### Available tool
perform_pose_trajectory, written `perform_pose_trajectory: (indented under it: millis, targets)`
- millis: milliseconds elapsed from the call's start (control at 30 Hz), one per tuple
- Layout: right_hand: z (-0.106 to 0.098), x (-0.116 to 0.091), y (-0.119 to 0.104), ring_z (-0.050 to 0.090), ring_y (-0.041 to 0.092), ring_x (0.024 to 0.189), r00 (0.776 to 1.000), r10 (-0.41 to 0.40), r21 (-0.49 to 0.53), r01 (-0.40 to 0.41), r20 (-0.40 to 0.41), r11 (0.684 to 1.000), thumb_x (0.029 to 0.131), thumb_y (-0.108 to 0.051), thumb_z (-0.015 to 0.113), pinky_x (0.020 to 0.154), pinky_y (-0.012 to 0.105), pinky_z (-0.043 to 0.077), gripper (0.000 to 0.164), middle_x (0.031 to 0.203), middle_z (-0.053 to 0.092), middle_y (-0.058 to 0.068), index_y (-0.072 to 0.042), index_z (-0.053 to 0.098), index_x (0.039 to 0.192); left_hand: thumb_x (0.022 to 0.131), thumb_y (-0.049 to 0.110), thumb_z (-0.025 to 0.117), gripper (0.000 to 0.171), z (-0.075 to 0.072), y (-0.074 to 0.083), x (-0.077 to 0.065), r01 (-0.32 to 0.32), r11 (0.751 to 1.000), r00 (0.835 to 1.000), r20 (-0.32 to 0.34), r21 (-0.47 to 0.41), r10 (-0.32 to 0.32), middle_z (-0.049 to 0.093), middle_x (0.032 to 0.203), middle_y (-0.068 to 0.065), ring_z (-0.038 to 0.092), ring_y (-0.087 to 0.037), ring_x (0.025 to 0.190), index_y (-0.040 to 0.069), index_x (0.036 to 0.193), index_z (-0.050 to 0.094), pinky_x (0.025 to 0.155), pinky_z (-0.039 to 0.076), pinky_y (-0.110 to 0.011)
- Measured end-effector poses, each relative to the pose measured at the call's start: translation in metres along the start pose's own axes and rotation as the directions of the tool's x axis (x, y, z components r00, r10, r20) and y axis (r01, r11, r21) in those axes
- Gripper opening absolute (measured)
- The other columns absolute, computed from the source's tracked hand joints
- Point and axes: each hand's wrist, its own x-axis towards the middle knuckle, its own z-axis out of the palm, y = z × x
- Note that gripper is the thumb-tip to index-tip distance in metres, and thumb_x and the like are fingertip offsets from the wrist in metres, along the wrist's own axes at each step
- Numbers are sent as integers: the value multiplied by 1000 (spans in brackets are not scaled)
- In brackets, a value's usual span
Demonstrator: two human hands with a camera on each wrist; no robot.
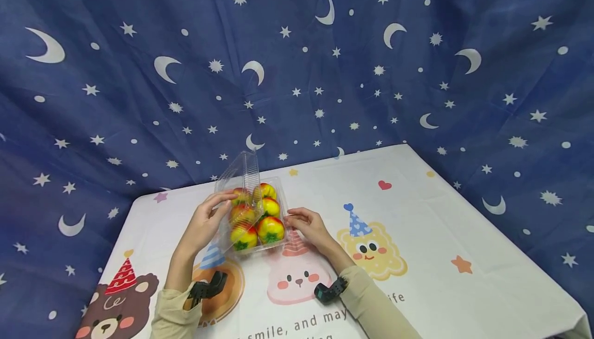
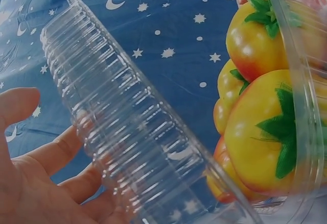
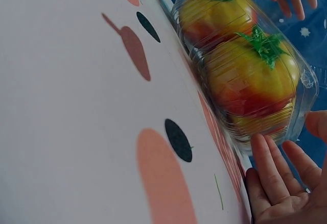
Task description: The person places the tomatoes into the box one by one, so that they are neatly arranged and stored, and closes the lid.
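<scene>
A clear plastic clamshell box (image 1: 260, 249) holds several yellow-and-red artificial fruits (image 1: 271, 229) with green leafy caps, set in two rows. Its ribbed lid (image 2: 122, 112) stands tilted up at the left side, partly over the left row. My left hand (image 1: 200, 227) is at the lid's outer side, fingers spread and loosely bent; in the left wrist view they show against and through the ribs. At the box's right wall is my right hand (image 1: 313, 229), its extended fingertips (image 3: 259, 145) right at the plastic and the thumb near the rim.
A white tablecloth (image 1: 431, 215) printed with cartoon animals, party hats and lettering covers the table. Behind it hangs a dark blue curtain (image 1: 297, 70) with moons and stars. Dark camera bands (image 1: 330, 291) sit on both wrists, below beige sleeves (image 1: 371, 303).
</scene>
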Motion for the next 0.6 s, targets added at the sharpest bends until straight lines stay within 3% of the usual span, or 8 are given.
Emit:
perform_pose_trajectory:
  millis: [600]
  targets:
    - [1,-1,0,62,44,107,1000,18,-11,-18,-10,1000,98,-2,58,94,46,50,38,116,64,31,18,51,129,103,16,52,32,14,-5,1,-32,995,999,17,92,30,47,143,-24,36,-42,137,-4,125,63,107,27,-64]
